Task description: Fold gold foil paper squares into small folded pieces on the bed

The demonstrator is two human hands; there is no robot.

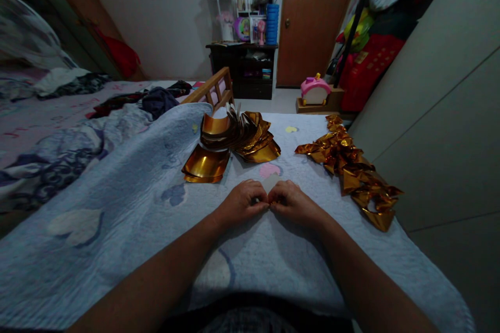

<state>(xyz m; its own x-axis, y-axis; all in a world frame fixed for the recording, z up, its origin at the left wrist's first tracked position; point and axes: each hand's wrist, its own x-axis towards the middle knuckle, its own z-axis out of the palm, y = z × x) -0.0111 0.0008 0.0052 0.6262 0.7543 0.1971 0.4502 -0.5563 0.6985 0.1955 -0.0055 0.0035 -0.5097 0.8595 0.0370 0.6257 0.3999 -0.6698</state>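
Observation:
My left hand [247, 201] and my right hand [292, 201] meet over the bed-like surface, thumbs and fingertips pinched together. Between them is a foil paper sheet [271, 181], its pale side showing behind the fingers and a glint of gold under the right ones. Most of that sheet is hidden by my hands. Beyond my left hand lie loose gold foil sheets [207, 162], with a fanned stack of more sheets [255, 140] behind them. Off to the right of my right hand spreads a pile of folded gold foil pieces [351, 166].
A pale blue quilted cover [164, 250] with heart shapes lies under everything. To the left is a bed with rumpled bedding [58, 166]. A wooden rail [211, 86] and a dark cabinet [242, 73] stand beyond. A pink toy case [314, 91] sits at the far right, near a pale wardrobe [441, 99].

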